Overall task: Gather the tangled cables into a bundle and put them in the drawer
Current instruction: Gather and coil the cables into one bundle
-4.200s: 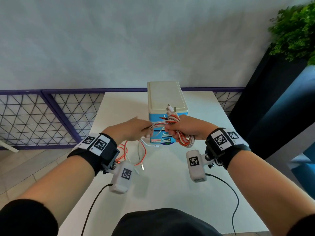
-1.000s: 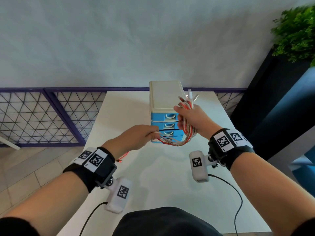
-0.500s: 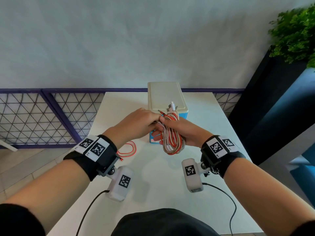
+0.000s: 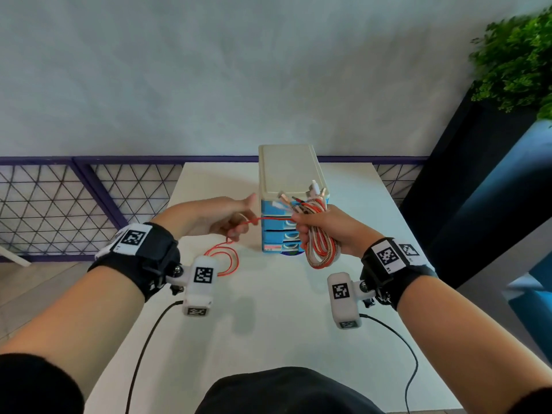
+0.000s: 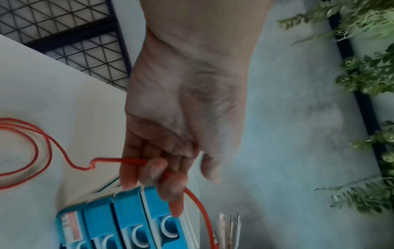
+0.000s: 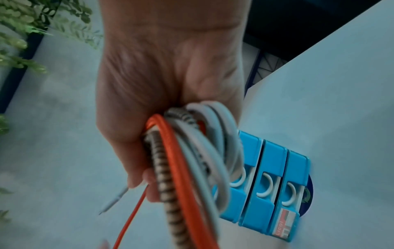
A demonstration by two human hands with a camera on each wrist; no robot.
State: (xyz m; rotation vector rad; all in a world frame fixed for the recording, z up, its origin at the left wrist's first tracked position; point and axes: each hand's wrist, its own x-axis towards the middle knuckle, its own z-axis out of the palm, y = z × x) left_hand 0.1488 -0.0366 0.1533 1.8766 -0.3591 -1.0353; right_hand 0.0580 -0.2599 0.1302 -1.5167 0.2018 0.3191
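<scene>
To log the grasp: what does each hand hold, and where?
Right hand grips the cable bundle around its middle. Left hand pinches the loose red cable partway along its length.

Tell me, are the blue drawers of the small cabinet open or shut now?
Shut. All visible fronts of the drawers sit flush in line. The right hand holds the cable bundle in front of them.

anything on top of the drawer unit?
The drawer unit's cream lid is bare where visible. Plug ends of the cable bundle in the right hand cover its near right corner.
</scene>
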